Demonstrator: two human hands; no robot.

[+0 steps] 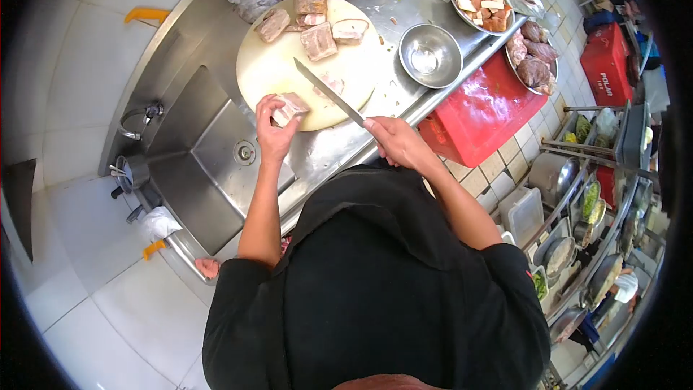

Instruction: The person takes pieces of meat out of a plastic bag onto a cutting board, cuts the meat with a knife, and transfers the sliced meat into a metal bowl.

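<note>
My left hand [274,128] grips a piece of meat [292,108] at the near left edge of the round cutting board [263,68]. In my right hand [395,141] is the handle of a long knife [328,92], its blade pointing up and left over the board. A thin flat scrap of meat [330,84] lies beside the blade. Several thick chunks of meat [318,42] rest on the far part of the board.
The sink [216,159] is on the left with a faucet [142,119]. Right of the board stands an empty metal bowl [431,55], with a bowl of cubed pieces [480,1] behind it. A red cooler [484,112] holds a bowl of dark meat [533,61].
</note>
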